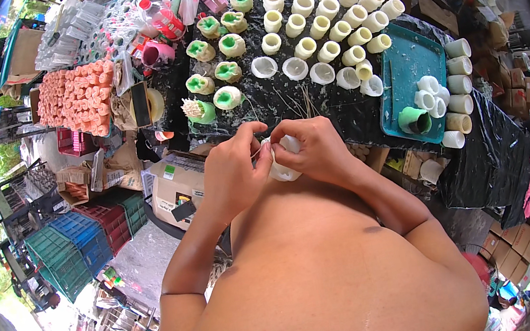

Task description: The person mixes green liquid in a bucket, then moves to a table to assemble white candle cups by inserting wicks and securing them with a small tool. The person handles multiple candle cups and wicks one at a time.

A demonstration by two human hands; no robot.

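Close to my belly, a white translucent cup sits between my two hands. My right hand is closed at the cup, its thumb and fingers over the upper part. My left hand is closed in a pinch right beside it, fingertips meeting those of the right. Whatever the left fingers pinch is too small and hidden to name. Just beyond the hands, thin sticks or wicks lie on the black-covered table. Several similar clear white cups stand behind them.
Rows of cream cylinders fill the far table. Green-centred cream pieces stand left of them. A teal tray at right holds white cups and a green cup. Peach pieces and plastic crates are at left.
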